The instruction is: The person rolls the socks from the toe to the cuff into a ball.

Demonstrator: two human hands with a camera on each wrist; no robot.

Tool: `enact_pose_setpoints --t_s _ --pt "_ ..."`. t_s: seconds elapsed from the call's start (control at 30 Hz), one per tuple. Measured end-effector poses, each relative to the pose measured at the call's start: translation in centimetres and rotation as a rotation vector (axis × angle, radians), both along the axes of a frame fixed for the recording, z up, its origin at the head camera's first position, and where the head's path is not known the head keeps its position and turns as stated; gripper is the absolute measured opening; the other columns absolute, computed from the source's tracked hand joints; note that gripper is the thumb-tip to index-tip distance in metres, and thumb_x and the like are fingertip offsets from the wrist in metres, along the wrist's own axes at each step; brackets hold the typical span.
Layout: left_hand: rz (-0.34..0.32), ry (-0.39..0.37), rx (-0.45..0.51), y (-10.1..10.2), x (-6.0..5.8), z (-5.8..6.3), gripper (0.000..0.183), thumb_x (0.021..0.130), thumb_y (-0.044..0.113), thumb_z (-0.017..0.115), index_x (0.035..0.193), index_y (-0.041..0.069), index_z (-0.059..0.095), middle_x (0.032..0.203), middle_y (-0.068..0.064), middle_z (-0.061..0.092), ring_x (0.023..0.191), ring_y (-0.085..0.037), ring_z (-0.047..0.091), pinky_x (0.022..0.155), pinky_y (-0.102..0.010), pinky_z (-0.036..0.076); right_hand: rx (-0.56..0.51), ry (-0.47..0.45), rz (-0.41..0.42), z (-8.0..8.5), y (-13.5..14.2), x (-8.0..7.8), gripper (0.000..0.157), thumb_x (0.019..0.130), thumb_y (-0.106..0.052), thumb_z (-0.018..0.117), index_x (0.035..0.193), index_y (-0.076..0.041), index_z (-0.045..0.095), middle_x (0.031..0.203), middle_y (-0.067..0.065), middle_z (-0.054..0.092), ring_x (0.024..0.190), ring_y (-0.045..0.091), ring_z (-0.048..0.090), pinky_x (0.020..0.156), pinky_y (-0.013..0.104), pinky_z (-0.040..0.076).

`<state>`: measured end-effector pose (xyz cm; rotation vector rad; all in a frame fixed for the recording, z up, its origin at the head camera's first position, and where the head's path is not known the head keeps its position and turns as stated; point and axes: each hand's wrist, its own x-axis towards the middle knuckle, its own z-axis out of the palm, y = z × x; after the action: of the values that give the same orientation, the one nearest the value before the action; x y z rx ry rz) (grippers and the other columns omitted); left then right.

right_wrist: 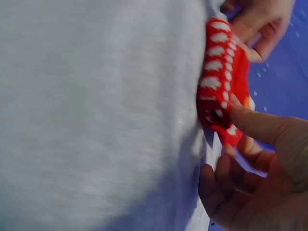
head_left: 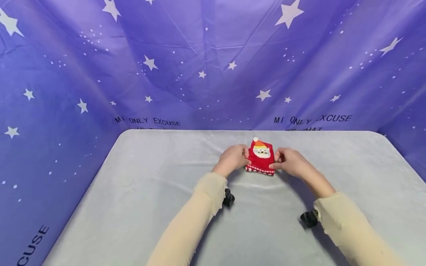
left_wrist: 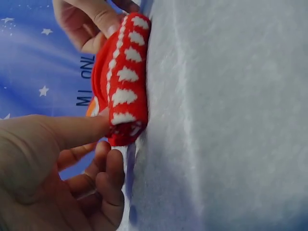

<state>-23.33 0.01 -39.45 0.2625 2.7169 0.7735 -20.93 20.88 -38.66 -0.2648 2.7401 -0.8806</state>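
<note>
A red knitted garment [head_left: 261, 161] lies on the grey surface, its near edge rolled into a tube. A white cat face in an orange hat decorates it, and a white pompom sits at its far corner. White tree-like shapes run along the roll [left_wrist: 130, 74]. At the left end of the roll, my left hand [head_left: 232, 158] pinches the fabric between thumb and forefinger, its other fingers loosely bent. My right hand [head_left: 292, 162] pinches the opposite end, thumb [right_wrist: 260, 122] on top. The roll's spiral end shows in both wrist views.
A grey cloth-covered table [head_left: 159, 207] with rounded far corners extends around the garment. Behind and beside it hangs a purple-blue curtain [head_left: 199, 44] with white stars and black lettering. Black devices [head_left: 228, 198] are strapped at both wrists, by the cream sleeves [head_left: 189, 218].
</note>
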Motion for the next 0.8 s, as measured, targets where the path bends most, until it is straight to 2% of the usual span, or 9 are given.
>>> enact_pose_setpoints --t_s 0.07,0.13,0.3,0.33,0.43,0.5,0.57,0.67,0.8 --pt "-0.019 0.028 0.028 0.4 0.0 0.3 0.018 0.089 0.02 0.075 0.079 0.021 0.059 0.073 0.005 0.055 0.068 -0.011 0.05 0.061 -0.024 0.038 0.02 0.138 0.031 0.2 0.0 0.4 0.02 0.083 -0.007 0.076 0.078 -0.006 0.057 0.084 0.01 0.056 0.079 0.023 0.053 0.072 0.035 0.044" --pt "-0.024 0.039 0.043 0.5 0.3 0.4 0.017 0.089 0.018 0.074 0.077 0.022 0.063 0.071 0.007 0.056 0.066 -0.009 0.051 0.059 -0.023 0.038 0.037 0.233 0.047 0.1 -0.1 0.9 0.017 0.08 -0.003 0.077 0.075 -0.008 0.062 0.086 0.012 0.059 0.081 0.024 0.057 0.074 0.038 0.046" --pt "-0.055 0.11 0.032 -0.3 0.6 0.3 0.005 0.089 0.023 0.075 0.087 0.027 0.074 0.073 0.012 0.059 0.067 -0.005 0.051 0.058 -0.019 0.038 0.114 0.354 0.028 0.3 -0.6 1.5 0.011 0.08 -0.003 0.077 0.076 -0.01 0.069 0.087 0.009 0.065 0.077 0.024 0.062 0.075 0.045 0.053" --pt "-0.068 0.111 0.027 -0.6 0.8 0.0 0.005 0.088 0.024 0.076 0.091 0.028 0.075 0.074 0.012 0.06 0.069 -0.005 0.052 0.059 -0.019 0.038 0.127 0.351 0.03 0.1 -0.8 1.8 0.009 0.08 -0.004 0.076 0.078 -0.009 0.07 0.088 0.009 0.067 0.079 0.025 0.063 0.077 0.048 0.053" --pt "-0.107 0.122 -0.025 -1.0 1.0 -0.2 0.02 0.085 0.03 0.079 0.104 0.03 0.075 0.079 0.013 0.061 0.073 -0.005 0.053 0.061 -0.021 0.04 0.159 0.346 0.048 0.1 -1.1 2.1 0.005 0.083 -0.01 0.075 0.084 -0.006 0.071 0.091 0.011 0.069 0.082 0.029 0.065 0.082 0.053 0.053" --pt "-0.114 0.114 -0.054 -1.2 1.1 -0.4 0.029 0.082 0.033 0.082 0.109 0.031 0.073 0.082 0.013 0.062 0.075 -0.006 0.054 0.063 -0.022 0.041 0.173 0.335 0.063 0.0 -1.4 2.2 0.015 0.082 -0.016 0.078 0.088 -0.003 0.072 0.094 0.014 0.069 0.085 0.031 0.065 0.082 0.054 0.053" --pt "-0.122 0.125 -0.079 -0.9 0.8 0.0 0.034 0.079 0.034 0.084 0.11 0.031 0.072 0.082 0.013 0.061 0.076 -0.006 0.054 0.063 -0.023 0.041 0.191 0.34 0.063 0.4 -1.3 2.2 0.026 0.08 -0.022 0.082 0.091 -0.001 0.071 0.095 0.015 0.07 0.085 0.031 0.065 0.081 0.053 0.053" --pt "-0.098 0.114 -0.076 -0.8 0.8 -0.1 0.031 0.078 0.033 0.085 0.106 0.031 0.073 0.08 0.014 0.062 0.074 -0.006 0.055 0.062 -0.023 0.041 0.207 0.341 0.065 0.2 -1.3 2.3 0.039 0.073 -0.027 0.087 0.095 0.001 0.071 0.096 0.015 0.069 0.087 0.031 0.064 0.082 0.052 0.053" --pt "-0.047 0.1 -0.059 -0.1 0.6 -0.1 0.025 0.081 0.037 0.082 0.105 0.032 0.075 0.081 0.012 0.065 0.074 -0.008 0.056 0.062 -0.024 0.042 0.228 0.354 0.051 0.1 -0.9 2.3 0.041 0.073 -0.021 0.087 0.099 0.004 0.069 0.097 0.017 0.068 0.09 0.035 0.065 0.086 0.053 0.053"
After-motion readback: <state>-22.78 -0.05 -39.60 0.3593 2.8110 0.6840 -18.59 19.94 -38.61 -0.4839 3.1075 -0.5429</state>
